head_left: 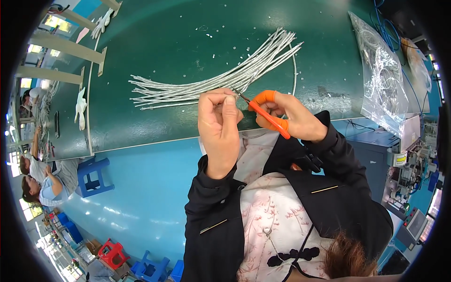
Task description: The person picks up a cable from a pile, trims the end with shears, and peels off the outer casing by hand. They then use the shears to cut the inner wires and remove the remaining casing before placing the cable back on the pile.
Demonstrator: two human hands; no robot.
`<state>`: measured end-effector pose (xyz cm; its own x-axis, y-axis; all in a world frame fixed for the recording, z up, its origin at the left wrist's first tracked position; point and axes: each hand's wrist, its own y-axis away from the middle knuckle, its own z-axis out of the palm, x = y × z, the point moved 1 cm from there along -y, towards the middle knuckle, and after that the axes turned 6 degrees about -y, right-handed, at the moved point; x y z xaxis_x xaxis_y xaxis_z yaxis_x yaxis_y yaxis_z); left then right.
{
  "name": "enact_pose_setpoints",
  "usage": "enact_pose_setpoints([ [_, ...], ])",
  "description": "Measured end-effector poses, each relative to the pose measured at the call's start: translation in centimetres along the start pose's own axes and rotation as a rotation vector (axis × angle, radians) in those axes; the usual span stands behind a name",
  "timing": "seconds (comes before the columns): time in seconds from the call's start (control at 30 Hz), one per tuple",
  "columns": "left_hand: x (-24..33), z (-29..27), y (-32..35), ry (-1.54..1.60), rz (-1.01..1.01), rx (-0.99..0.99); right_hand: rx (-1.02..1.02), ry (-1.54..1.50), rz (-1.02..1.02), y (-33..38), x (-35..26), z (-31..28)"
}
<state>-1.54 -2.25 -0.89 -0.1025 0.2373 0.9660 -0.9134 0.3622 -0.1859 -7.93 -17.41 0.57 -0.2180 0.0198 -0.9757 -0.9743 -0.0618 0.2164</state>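
Observation:
In my right hand (297, 115) is a slim tool with orange handles and thin dark blades, which looks like a pair of scissors (263, 113). Orange covers wrap some of the fingers of that hand. Thumb and fingers of my left hand (221, 122) pinch together right at the blade tips; what they hold is too small and hidden to make out. Just beyond both hands, a bundle of silvery-white cables (225, 77) lies across the green table (155, 47). A single cable (295, 70) curves from the bundle's right end down toward my right hand.
Tiny pale scraps (213, 56) are scattered over the tabletop. A clear plastic bag (380, 70) with coiled cables lies at the right, near blue cords (383, 28). White gloves (81, 109) rest at the left edge. Blue stool (94, 177) and seated people (51, 181) are beyond it.

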Motion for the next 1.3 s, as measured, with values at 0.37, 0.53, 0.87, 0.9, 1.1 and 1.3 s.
enact_pose_setpoints([
  [0.37,-0.1,-0.1,0.0,-0.113,0.053,-0.010,-0.034,-0.087,0.025,-0.3,0.2,-0.1],
  [0.53,-0.2,0.1,0.1,-0.204,0.139,0.026,-0.049,-0.091,0.018,-0.5,0.2,0.0],
  [0.87,-0.2,0.3,0.1,-0.079,0.109,0.043,0.045,0.226,-0.180,-0.7,0.1,-0.2],
  [0.9,-0.2,0.3,0.0,-0.080,0.107,0.036,0.063,0.284,-0.209,-0.8,0.2,-0.3],
  [1.1,-0.4,-0.6,-0.5,0.350,-0.173,-0.078,0.071,0.296,-0.302,-1.3,0.5,-0.8],
  [1.3,-0.5,-0.9,-0.7,0.535,-0.306,-0.130,0.040,0.321,-0.444,-1.8,0.6,-1.8],
])
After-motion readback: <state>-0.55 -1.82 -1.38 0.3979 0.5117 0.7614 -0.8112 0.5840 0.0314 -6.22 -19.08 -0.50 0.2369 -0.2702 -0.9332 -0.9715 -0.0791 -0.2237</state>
